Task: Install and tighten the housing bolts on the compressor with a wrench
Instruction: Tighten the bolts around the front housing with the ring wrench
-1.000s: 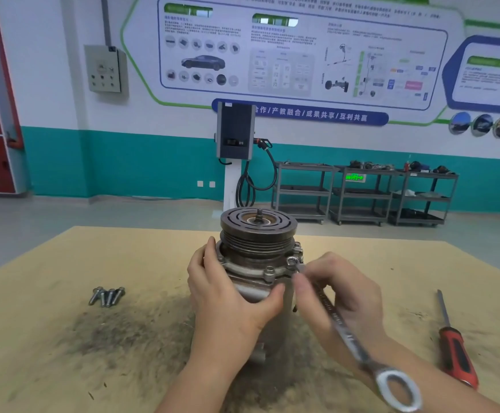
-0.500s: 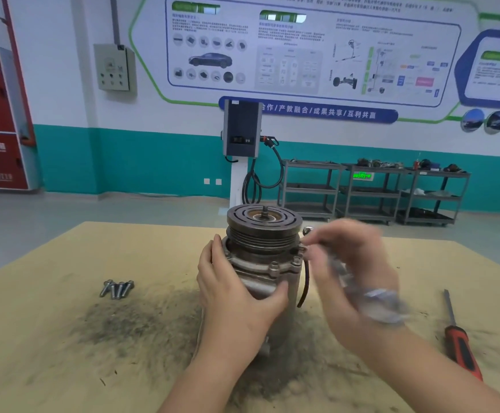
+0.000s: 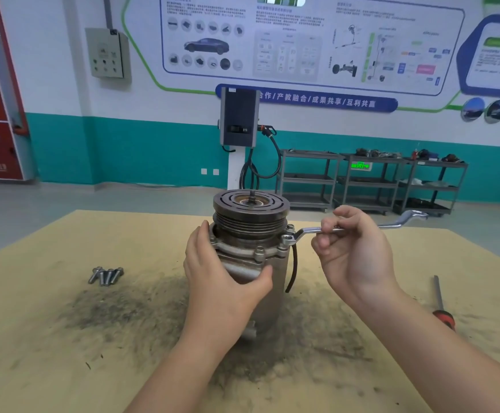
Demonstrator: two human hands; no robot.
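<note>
Here I see the compressor (image 3: 251,263) standing upright on the tan, fibrous board table (image 3: 49,338), its dull grey cast-metal body capped by a round, dark pulley (image 3: 251,207) with concentric grooves on its face and ribbed belt tracks round its side. Below the pulley a pale metal flange rings the housing, with hex-headed housing bolts (image 3: 259,252) seated in its lugs. A thin black cable (image 3: 292,269) hangs down the compressor's right side. My left hand (image 3: 222,278) wraps the compressor's body from the left, fingers curled round the flange and far side, thumb pressed across the front. My right hand (image 3: 353,251), just right of the compressor, pinches the shank of a polished, cranked ring wrench (image 3: 350,229) between thumb and bent fingers; the wrench lies roughly level, its near ring sitting at a bolt on the compressor's right flange, its far ring pointing away to the right. To the left of the compressor, well apart, four loose bolts (image 3: 105,275) lie side by side on the board. Dark, gritty smears stain the board around the compressor's base. Far right of the compressor lies a screwdriver (image 3: 440,305) with a steel shaft and a red handle, partly hidden behind my right forearm.
</note>
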